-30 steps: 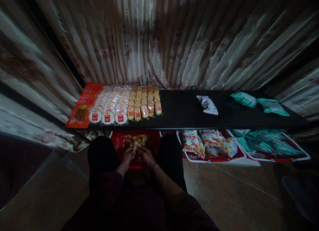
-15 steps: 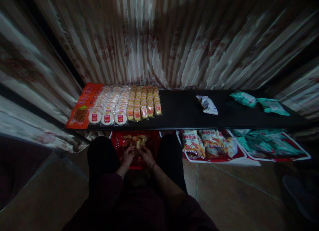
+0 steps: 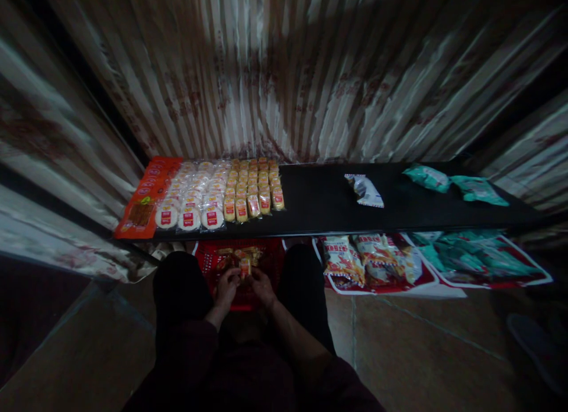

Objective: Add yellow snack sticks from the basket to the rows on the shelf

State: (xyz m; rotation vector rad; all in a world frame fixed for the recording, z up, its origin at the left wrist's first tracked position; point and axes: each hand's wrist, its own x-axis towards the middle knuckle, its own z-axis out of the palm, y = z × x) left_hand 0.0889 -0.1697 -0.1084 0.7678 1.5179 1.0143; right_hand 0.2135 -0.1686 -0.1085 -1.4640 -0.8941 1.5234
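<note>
My left hand (image 3: 226,289) and my right hand (image 3: 262,286) meet over a red basket (image 3: 270,263) that sits on the floor between my knees. Together they grip a small yellow snack packet (image 3: 244,267), fingers curled round it. More packets of the same kind lie in the basket. Just above, on the black shelf (image 3: 319,213), stand rows of yellow packets (image 3: 252,190), round white-and-red wrapped cakes (image 3: 195,196) and an orange packet (image 3: 148,199) at the left end.
A silver-white packet (image 3: 364,190) and two teal packets (image 3: 452,184) lie on the shelf's right half. Under it, bags hold red-and-yellow snack packs (image 3: 364,261) and teal packs (image 3: 479,258). Striped curtains hang behind. Tiled floor lies to the right.
My hands have risen slightly out of the basket with a yellow packet held between them. The view has shifted a little downward.
</note>
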